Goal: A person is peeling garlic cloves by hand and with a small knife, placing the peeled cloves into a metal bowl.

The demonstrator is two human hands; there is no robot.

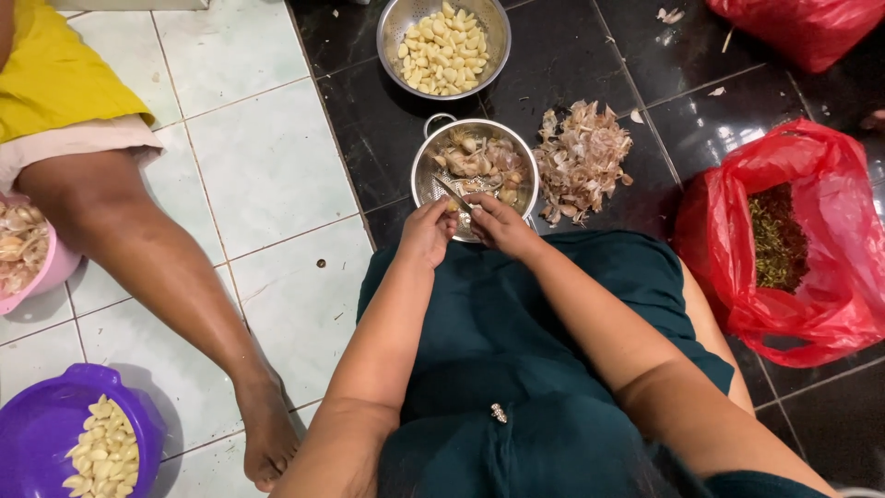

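Hands together over steel colander (525, 159): left hand (426, 232) pinching garlic clove (452, 208), right hand (498, 224) gripping knife (453, 194).

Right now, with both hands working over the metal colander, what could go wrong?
The small knife points toward the left hand while the right hand grips it, so a slip could nick a finger. The loose garlic skins beside the colander could scatter across the floor.

Both my forearms reach forward and converge. My left hand (426, 232) is curled, fingers pinched at the tips; my right hand (498, 226) is closed too, almost touching it.
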